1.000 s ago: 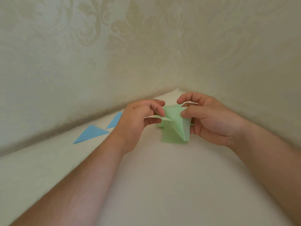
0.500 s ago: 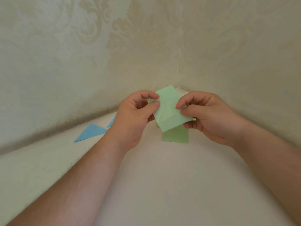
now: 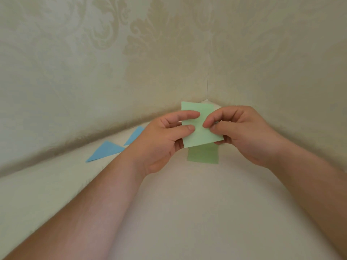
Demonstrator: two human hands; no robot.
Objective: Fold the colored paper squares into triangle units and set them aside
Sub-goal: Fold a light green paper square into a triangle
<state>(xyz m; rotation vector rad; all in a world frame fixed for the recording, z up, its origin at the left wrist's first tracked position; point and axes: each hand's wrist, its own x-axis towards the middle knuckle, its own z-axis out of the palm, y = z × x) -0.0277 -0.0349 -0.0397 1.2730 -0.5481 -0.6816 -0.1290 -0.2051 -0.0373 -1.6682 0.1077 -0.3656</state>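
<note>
Since half a second ago, the green paper sheet [image 3: 200, 126] has been turned more upright and squared to the camera, and the two hands have been brought closer together over its middle. The sheet is held above the worktop [image 3: 187, 212], near the corner where the two patterned walls [image 3: 93, 72] meet.

Left hand [image 3: 165, 139]: grip closed on the sheet's left edge, thumb laid on the front face, index finger curled above it, the remaining fingers behind the paper.

Right hand [image 3: 242, 132]: grip closed on the sheet's right part, thumb and index fingertip pinched on the front face, other fingers tucked behind and under the lower right corner.

A further stack of green paper [image 3: 203, 155] is seen lying flat on the worktop directly below the held sheet, partly covered by it; the number of sheets cannot be told.

Two blue folded triangles [image 3: 107, 150] are noted on the worktop to the left, near the wall, one partly hidden behind the left hand.
</note>
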